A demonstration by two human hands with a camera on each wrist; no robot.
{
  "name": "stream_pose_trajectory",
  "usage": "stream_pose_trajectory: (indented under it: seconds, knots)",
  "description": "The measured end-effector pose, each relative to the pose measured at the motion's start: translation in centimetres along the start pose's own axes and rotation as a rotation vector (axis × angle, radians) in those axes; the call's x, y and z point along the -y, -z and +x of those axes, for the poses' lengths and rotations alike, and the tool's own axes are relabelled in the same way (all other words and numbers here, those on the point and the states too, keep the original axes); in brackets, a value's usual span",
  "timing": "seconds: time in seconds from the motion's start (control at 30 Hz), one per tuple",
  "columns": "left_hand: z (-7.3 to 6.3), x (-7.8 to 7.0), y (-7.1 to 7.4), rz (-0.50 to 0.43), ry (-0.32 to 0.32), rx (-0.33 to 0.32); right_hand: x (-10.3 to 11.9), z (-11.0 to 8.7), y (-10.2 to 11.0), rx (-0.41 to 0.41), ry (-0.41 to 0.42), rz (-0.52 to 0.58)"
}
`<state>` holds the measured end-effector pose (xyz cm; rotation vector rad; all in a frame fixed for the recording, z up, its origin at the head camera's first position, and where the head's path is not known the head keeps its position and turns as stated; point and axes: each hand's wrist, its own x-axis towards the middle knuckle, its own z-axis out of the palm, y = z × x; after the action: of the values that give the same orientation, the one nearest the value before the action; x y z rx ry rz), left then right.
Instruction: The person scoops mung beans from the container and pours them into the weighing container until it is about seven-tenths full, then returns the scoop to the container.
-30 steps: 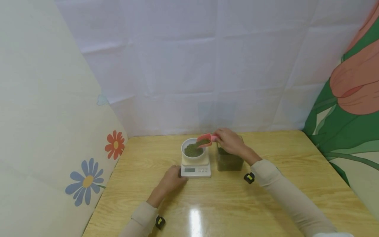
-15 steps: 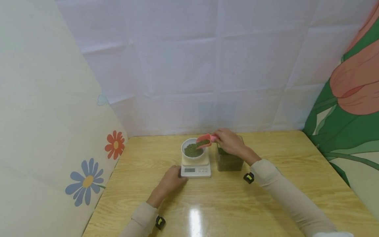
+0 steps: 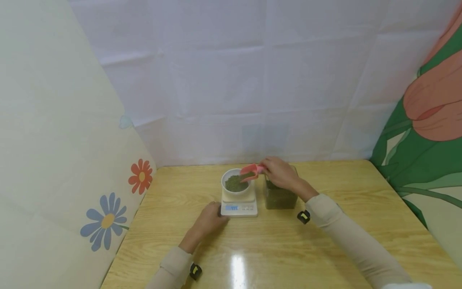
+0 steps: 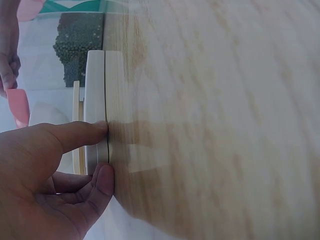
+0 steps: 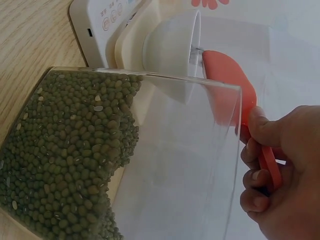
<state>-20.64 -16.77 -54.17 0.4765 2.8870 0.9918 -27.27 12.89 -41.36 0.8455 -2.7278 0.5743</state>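
My right hand (image 3: 280, 172) grips the handle of a pink scoop (image 5: 224, 82), thumb on top and fingers curled beneath. The scoop holds green mung beans, its lip over the white bowl (image 5: 167, 47), where a heap of the same beans (image 3: 235, 184) lies. That bowl sits on the platform of a white kitchen scale (image 3: 239, 214), whose display (image 3: 232, 208) glows blue. At the scale's front left corner, my left hand (image 4: 47, 175) holds its edge between thumb and fingers. A clear square container (image 5: 180, 150), partly filled with mung beans (image 5: 65, 155), stands right of the scale, below my right wrist.
Everything stands on a wood-grain table (image 3: 325, 257). A white sheet (image 3: 216, 80) hangs behind the table's back edge. Panels printed with flowers flank both sides, with a blue flower (image 3: 107, 220) on the left.
The scale's display has gone from grey to lit blue. Both hands, the scoop and the bowl keep nearly the same places.
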Motion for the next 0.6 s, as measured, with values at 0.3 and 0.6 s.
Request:
stream_pose_trajectory:
  seconds: [0.3, 0.6]
  knots:
    - [0.03, -0.03, 0.0, 0.002, -0.001, -0.005, 0.18, 0.13, 0.58, 0.009, -0.006, -0.006]
    - [-0.03, -0.11, 0.08, -0.006, 0.008, -0.005, 0.38, 0.23, 0.68, 0.021, -0.012, -0.009]
